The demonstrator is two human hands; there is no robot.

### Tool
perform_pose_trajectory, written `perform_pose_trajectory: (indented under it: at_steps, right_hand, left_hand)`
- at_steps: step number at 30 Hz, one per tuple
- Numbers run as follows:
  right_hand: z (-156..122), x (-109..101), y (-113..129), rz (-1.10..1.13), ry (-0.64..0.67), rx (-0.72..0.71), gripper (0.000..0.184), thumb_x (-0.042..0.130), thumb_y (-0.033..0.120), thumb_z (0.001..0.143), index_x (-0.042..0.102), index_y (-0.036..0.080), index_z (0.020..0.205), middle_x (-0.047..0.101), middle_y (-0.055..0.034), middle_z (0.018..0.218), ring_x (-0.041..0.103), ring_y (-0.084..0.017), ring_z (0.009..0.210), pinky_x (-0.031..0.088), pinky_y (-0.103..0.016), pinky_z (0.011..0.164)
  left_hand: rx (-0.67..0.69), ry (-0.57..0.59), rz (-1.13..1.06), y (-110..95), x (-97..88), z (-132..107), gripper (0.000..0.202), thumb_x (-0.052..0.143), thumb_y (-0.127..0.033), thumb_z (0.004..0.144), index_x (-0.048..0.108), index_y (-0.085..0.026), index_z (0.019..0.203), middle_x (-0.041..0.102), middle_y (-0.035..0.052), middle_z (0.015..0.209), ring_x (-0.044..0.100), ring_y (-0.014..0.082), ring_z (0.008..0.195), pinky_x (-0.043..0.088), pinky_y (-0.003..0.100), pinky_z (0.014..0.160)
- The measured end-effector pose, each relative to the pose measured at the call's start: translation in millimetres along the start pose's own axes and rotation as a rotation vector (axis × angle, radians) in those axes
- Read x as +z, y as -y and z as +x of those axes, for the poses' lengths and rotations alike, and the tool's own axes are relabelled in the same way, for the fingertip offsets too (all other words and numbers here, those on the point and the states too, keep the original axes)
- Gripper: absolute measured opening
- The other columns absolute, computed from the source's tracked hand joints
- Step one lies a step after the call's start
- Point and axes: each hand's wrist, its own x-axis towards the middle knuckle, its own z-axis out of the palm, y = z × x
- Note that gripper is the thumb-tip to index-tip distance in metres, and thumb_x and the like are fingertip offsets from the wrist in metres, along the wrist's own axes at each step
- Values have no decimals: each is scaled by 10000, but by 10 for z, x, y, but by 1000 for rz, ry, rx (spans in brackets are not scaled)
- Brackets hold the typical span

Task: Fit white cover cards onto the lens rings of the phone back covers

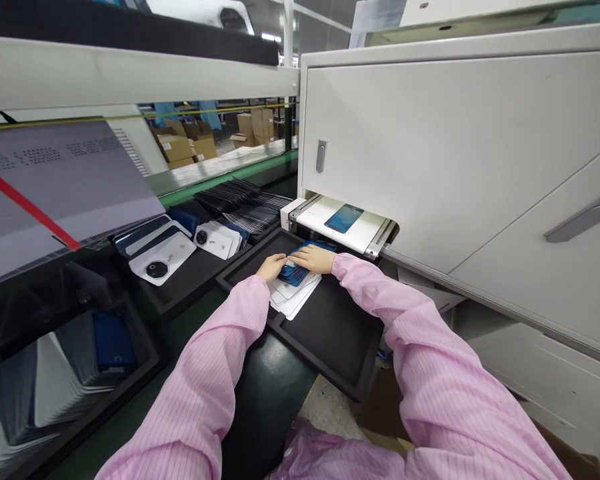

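My left hand (271,267) and my right hand (314,259) rest together on a blue phone back cover (294,272) that lies on top of a small stack of white-backed covers (295,298) in a black tray (330,333). The right hand's fingers lie flat over the cover's far end. My left hand's fingers curl at its near-left edge. Just beyond the hands, another blue cover (344,218) lies on the white outfeed belt (325,223) of a large white machine (455,167).
A second black tray (180,287) to the left holds white covers with round camera holes (163,260) and rows of dark covers (240,200). A dark bin (80,373) at lower left holds more stacked covers. A grey panel (55,180) with a red stripe stands at left. Cardboard boxes sit far behind.
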Motion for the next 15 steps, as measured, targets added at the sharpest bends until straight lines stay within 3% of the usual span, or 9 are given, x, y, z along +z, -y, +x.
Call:
perform_pose_trajectory:
  at_steps: [5, 7, 9, 10, 12, 13, 14, 15]
  right_hand:
    - [67, -103, 51, 43, -80, 89, 368, 546, 104, 806, 566, 112, 1173, 668, -172, 1110, 593, -237, 912, 446, -367, 752]
    - [56, -205, 131, 69, -159, 150, 321, 558, 114, 797, 592, 115, 1116, 678, -163, 1096, 608, -233, 899, 470, -373, 760]
    - [57, -338, 275, 99, -274, 236, 332, 557, 164, 822, 568, 111, 1150, 670, -166, 1110, 618, -239, 934, 492, -391, 803]
    - [77, -414, 380, 112, -339, 285, 361, 552, 199, 841, 539, 105, 1190, 659, -171, 1124, 618, -245, 969, 496, -403, 835]
    - [180, -582, 667, 142, -471, 391, 446, 526, 272, 881, 448, 98, 1284, 636, -175, 1150, 608, -254, 1045, 494, -418, 893]
    - [266, -668, 848, 176, -533, 440, 484, 510, 296, 897, 395, 106, 1327, 622, -171, 1168, 600, -255, 1079, 491, -424, 914]
    - [373, -750, 1050, 229, -596, 484, 515, 493, 322, 911, 339, 134, 1365, 613, -146, 1181, 604, -238, 1086, 498, -407, 916]
    - [496, -825, 1266, 453, -733, 544, 533, 540, 334, 891, 343, 182, 1362, 615, -108, 1177, 615, -225, 1074, 503, -393, 917]
  left_hand:
    - [46, -8, -97, -139, -51, -113, 375, 550, -410, 893, 589, -133, 1143, 621, 116, 1151, 618, 233, 1018, 508, 449, 870]
    - [100, -36, -136, -238, -164, -248, 523, 492, -536, 882, 578, -120, 1187, 620, 163, 1181, 604, 271, 1085, 474, 468, 920]
    - [206, -95, -177, -337, -297, -457, 701, 424, -648, 853, 444, -158, 1353, 539, 176, 1326, 518, 276, 1235, 404, 449, 1014]
    - [276, -125, -192, -378, -355, -590, 797, 448, -683, 818, 313, -200, 1438, 445, 157, 1428, 442, 254, 1316, 352, 419, 1068]
    - [402, -149, -190, -437, -428, -908, 1135, 679, -687, 625, 107, -240, 1498, 285, 133, 1532, 314, 240, 1402, 251, 372, 1138]
    - [468, -136, -168, -454, -439, -1086, 1296, 798, -618, 504, 62, -244, 1504, 256, 129, 1545, 273, 248, 1422, 205, 368, 1159]
    - [567, -100, -95, -466, -435, -1272, 1373, 843, -556, 471, 5, -229, 1508, 222, 151, 1555, 229, 272, 1438, 175, 402, 1168]
    - [622, -88, -43, -474, -422, -1461, 1415, 869, -496, 463, -53, -240, 1505, 175, 161, 1568, 192, 294, 1448, 171, 439, 1166]
